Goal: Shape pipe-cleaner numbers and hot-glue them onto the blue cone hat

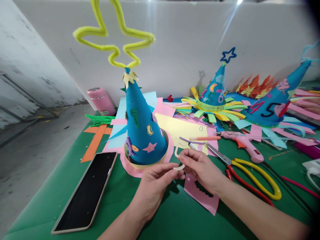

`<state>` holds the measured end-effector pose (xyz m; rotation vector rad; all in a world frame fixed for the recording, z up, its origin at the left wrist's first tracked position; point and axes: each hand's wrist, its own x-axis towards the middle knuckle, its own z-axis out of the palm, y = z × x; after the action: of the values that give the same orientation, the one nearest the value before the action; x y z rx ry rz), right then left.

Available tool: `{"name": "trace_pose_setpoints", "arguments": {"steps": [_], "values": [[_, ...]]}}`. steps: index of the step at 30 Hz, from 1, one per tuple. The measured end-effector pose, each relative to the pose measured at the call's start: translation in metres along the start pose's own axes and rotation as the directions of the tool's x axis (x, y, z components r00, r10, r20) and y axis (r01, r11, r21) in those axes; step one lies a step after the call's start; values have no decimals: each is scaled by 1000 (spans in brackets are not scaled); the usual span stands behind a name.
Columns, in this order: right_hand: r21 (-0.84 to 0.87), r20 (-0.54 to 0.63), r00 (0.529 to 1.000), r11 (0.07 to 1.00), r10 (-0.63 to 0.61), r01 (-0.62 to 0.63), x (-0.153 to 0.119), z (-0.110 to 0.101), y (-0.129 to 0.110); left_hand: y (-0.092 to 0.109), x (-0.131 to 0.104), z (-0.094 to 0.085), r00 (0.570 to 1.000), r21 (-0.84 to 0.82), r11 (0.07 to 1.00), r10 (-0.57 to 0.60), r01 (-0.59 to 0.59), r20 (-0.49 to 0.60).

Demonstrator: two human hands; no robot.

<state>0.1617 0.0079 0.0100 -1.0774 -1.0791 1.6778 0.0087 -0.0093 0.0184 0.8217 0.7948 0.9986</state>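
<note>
Both hands meet just in front of a blue paper cone hat [142,123], which stands upright on a pink brim and carries a yellow fuzzy star shape [135,36]. A thin, curved cream strip [179,168] is pinched between the thumb and fingers of my left hand [157,183]. My right hand [200,166] grips the same strip from the other side, and its upper end [176,152] sticks up beyond the fingers. Below the right hand lies a pink paper piece [200,196] with a dark cut-out gap.
A phone [86,193] lies at left; a pink bottle [101,101] stands behind it. Scissors [250,176] and a pink glue gun [243,143] lie at right. Two more decorated hats [215,90] [277,100] stand at the back right, amid paper strips on the green table [45,206].
</note>
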Motion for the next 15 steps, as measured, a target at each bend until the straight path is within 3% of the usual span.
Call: {"name": "trace_pose_setpoints", "arguments": {"steps": [15], "values": [[-156, 53, 977, 964, -208, 214, -6, 4, -13, -2, 3, -10, 981, -96, 988, -103, 120, 164]]}}
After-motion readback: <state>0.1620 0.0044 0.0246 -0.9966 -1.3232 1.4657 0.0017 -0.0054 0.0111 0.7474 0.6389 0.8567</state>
